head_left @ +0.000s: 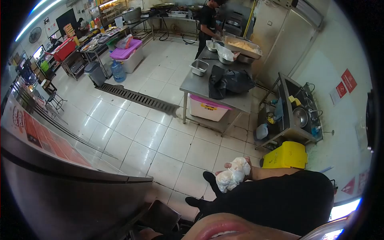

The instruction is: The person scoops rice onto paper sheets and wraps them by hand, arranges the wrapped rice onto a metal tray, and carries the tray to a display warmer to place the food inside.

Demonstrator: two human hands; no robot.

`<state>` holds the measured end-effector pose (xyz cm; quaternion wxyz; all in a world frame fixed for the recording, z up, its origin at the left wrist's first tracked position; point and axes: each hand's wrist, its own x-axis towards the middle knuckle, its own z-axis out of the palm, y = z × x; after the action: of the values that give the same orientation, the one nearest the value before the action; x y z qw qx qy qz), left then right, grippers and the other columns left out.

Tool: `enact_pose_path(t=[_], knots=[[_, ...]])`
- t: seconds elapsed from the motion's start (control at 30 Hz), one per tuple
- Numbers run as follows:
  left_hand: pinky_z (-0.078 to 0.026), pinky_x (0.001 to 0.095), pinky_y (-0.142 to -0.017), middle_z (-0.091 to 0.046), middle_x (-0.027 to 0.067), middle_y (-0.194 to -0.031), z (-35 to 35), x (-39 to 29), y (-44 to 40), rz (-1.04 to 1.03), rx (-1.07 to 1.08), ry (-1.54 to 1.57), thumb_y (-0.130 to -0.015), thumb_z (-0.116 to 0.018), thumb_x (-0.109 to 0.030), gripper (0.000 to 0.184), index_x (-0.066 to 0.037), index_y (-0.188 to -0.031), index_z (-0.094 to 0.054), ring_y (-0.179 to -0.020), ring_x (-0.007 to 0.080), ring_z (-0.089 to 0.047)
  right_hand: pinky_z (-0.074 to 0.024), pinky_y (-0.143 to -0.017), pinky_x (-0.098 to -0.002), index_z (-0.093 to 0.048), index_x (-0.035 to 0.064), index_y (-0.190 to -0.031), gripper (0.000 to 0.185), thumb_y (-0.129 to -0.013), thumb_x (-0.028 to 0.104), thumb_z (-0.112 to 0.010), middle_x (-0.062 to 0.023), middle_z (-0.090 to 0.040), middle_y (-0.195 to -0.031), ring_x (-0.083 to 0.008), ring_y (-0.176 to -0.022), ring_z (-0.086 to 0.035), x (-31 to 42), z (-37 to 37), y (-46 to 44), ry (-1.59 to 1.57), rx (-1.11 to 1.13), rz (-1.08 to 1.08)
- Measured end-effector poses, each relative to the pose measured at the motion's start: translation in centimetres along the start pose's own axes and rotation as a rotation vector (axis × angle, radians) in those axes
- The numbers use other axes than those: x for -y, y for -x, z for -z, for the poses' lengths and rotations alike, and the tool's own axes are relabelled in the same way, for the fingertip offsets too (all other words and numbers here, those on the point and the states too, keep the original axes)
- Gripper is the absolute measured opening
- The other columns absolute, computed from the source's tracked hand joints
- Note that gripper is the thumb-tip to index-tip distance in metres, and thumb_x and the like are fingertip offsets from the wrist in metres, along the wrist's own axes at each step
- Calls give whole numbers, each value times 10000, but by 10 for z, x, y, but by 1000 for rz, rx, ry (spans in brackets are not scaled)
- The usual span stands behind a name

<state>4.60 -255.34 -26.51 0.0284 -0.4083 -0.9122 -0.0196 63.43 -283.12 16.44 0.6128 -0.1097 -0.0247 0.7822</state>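
My right hand [249, 163] is closed around a crumpled white bundle [232, 175], with a few fingertips showing along its far side. Whether the bundle is cloth or a plastic bag I cannot tell. At the bottom edge, my left hand [149, 233] appears as a dim patch of skin, its fingers not readable. Close above it is a dark rectangular container [161, 216] beside a large metal surface [80, 192].
A steel table [192, 86] holds a black bag [228, 82], metal pans and a food tray [242, 46]. Another person [206, 26] stands behind it. A sink unit [298, 100] and yellow bin [286, 155] are right; a floor drain [138, 98] crosses the tiles.
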Motion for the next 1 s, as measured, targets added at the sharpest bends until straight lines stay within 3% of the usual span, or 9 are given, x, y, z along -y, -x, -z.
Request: enact_pose_path(t=[0.27,0.5,0.8,1.0], knots=[[-551,457,-885,-669,258,-1177,120,-15,9,-90,-145,217,-896,-627,-398,504,18,-1175,-677,-1077,388,-673,-298,-1159,-668,-554,120,-1170,695,-575,389,-792,-261,-314,-1582,-522,-1409,-355,53,16,5,-78,124,7],[-550,460,-866,-676,260,-1141,223,-81,92,-252,-179,369,-884,-641,-414,510,22,-1144,-684,-1046,392,-678,-299,-1158,-667,-555,125,-1166,695,-573,394,-796,-258,-318,-1580,-519,-1407,-358,130,31,4,-99,222,-7],[-550,465,-843,-684,263,-1095,219,-237,232,-559,318,348,-868,-659,-435,521,28,-1105,-693,-1005,397,-684,-300,-1157,-665,-556,130,-1161,695,-571,401,-802,-254,-324,-1578,-516,-1406,-361,214,37,-47,-98,293,-20],[-549,468,-827,-690,266,-1064,169,-337,258,-633,680,168,-858,-671,-448,530,32,-1079,-699,-978,401,-688,-301,-1156,-664,-557,134,-1158,694,-569,406,-806,-252,-327,-1576,-513,-1405,-363,272,50,-148,-76,305,-45]])
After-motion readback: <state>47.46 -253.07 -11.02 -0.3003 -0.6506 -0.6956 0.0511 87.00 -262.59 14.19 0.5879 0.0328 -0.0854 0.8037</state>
